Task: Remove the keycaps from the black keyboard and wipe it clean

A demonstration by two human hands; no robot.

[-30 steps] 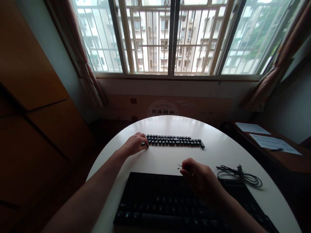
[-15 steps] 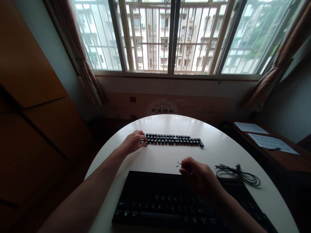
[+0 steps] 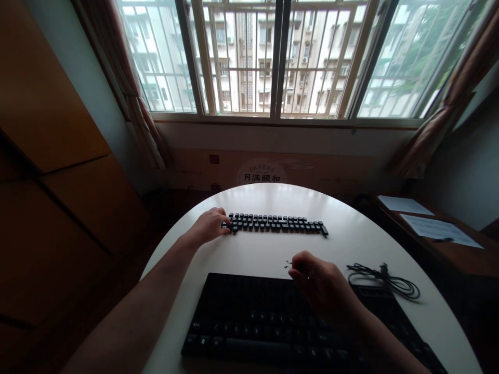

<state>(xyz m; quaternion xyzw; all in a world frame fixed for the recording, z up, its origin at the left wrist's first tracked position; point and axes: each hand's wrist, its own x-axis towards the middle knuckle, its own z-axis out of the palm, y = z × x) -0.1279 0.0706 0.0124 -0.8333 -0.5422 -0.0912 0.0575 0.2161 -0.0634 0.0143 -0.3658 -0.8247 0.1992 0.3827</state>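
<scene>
My left hand point(image 3: 208, 227) rests at the left end of rows of loose black keycaps point(image 3: 278, 223), its thumb and fingers closed around a keycap at that end. Nearer to me, my right hand point(image 3: 316, 274) is closed on a wire keycap puller point(image 3: 287, 265), whose thin hooked tips stick out to the left. It hovers over the upper edge of a black keyboard point(image 3: 237, 293). The keyboard's upper rows look bare and dark, while lower keys still carry caps. My right forearm hides part of its right side.
Both keyboard and keycaps lie on a round white table point(image 3: 249, 254). A coiled black cable point(image 3: 401, 286) sits right of my right hand. Beyond the table's right edge, a brown desk holds papers point(image 3: 438, 230) and a pen point(image 3: 443, 240). A barred window point(image 3: 276, 62) is ahead.
My left hand has shifted slightly left along the keycap rows, uncovering a bit more of their left end. My right hand stays nearly in place with the keycap puller.
</scene>
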